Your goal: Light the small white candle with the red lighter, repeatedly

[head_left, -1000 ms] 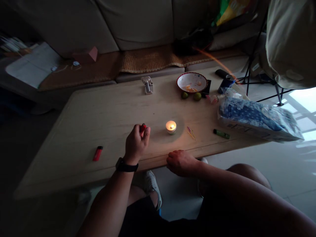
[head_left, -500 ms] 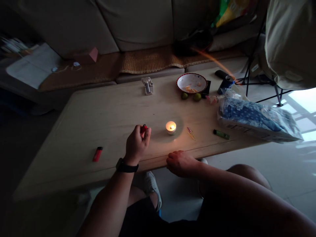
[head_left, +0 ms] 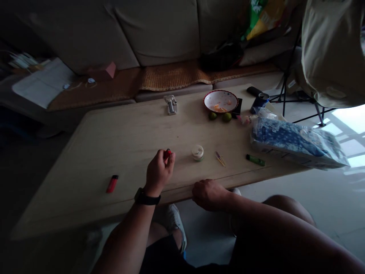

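My left hand (head_left: pixel 158 171) is closed around a red lighter (head_left: pixel 167 153), whose dark top sticks out above the thumb and forefinger. To the right of it, a small round candle (head_left: pixel 197 153) stands on the wooden table (head_left: pixel 128 133) with no flame on it. My right hand (head_left: pixel 210 194) rests at the table's near edge, fingers curled in; no object shows in it, and its palm is hidden. Several thin sticks (head_left: pixel 220 159) lie just right of the candle. A second red lighter (head_left: pixel 112 184) lies farther left on the table.
A green lighter-like object (head_left: pixel 256 160) and a blue plastic-wrapped pack (head_left: pixel 296 140) lie on the right. Toward the back are a patterned bowl (head_left: pixel 208 102), two green fruits (head_left: pixel 226 117), a blue can (head_left: pixel 260 102) and a folding stand (head_left: pixel 171 105). Behind is a sofa (head_left: pixel 162 34).
The candle's flame has gone out, and the warm glow on the table with it. Both hands keep nearly the same place; the view has shifted slightly.
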A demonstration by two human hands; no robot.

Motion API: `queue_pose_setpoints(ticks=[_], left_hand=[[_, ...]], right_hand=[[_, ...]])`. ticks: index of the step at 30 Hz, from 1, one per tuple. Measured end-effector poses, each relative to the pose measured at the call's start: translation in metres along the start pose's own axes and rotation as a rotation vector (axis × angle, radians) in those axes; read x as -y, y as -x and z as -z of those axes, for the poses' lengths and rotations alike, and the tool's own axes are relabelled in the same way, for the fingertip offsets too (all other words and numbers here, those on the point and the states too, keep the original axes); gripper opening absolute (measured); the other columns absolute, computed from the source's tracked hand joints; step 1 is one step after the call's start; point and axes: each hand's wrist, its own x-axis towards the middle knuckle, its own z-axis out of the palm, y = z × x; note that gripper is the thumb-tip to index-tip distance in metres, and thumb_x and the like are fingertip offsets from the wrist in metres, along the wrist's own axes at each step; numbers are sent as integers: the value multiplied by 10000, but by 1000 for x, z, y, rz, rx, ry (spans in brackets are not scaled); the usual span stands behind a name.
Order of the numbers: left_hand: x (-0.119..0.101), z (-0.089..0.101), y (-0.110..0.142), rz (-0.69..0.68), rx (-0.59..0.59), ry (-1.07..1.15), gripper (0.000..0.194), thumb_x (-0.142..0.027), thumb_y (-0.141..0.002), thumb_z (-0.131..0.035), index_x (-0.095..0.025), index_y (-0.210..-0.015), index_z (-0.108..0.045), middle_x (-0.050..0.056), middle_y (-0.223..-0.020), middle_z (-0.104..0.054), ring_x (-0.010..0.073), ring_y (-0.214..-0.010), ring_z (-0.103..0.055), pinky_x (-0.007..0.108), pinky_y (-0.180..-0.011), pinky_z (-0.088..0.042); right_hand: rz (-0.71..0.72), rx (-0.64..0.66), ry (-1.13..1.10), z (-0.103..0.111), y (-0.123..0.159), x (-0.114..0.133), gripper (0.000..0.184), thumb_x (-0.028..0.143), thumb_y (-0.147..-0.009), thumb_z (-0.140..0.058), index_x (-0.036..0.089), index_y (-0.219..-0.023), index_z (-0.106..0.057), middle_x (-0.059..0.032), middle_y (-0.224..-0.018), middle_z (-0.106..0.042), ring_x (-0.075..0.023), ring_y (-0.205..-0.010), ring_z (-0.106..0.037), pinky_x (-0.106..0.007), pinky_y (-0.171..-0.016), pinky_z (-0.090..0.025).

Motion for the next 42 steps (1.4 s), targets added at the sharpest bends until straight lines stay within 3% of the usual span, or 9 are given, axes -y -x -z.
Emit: queue_pose_setpoints(ticks=[8,15,22,31,42], left_hand=[[1,-2,0,-8,14,-13,313,-494,-1008,-433,-224,-864,-501,-11,-654,-547,134,-587,-517,252,-578,-352],[-7,-6,-2,-13,28,11,302,-483,-1014,-436,-220,-892,-520,-10,-660,-558,132,-587,-515,253,-581,-344],[-12,-9,-2,-39,40,11,315,-486,-1016,-436,-214,-882,-520,-11,-661,-551,131,-579,-496,258,-575,-328],[-8,-8,0,-49,55,-18,311,-483,-1011,-450,-212,-879,-526,11,-711,-617,140,-618,-548,264,-581,-338],[-12,-11,1,-67,74,-32,328,-501,-1008,-450,-218,-858,-524,20,-712,-631,151,-626,-559,274,-586,-352]], right_hand=[[-7,28,-2,5,0,1,284,320,-1027,-458,153,-1005,-687,-111,-1007,-695,-217,-865,-648,-334,-749,-458],[-16,-21,-14,4,1,-4,288,356,-1035,-469,160,-1003,-678,-104,-1019,-678,-202,-844,-623,-325,-754,-452],[-177,-128,21,20,6,-24,215,313,-1015,-529,162,-976,-678,-111,-1033,-651,-223,-980,-573,-339,-867,-434],[-310,-213,119,29,36,-56,173,282,-991,-577,162,-948,-693,-104,-1016,-656,-242,-1017,-575,-346,-899,-435],[-332,-308,121,26,51,-66,174,273,-996,-540,190,-955,-688,-105,-1015,-657,-237,-974,-559,-351,-870,-441]])
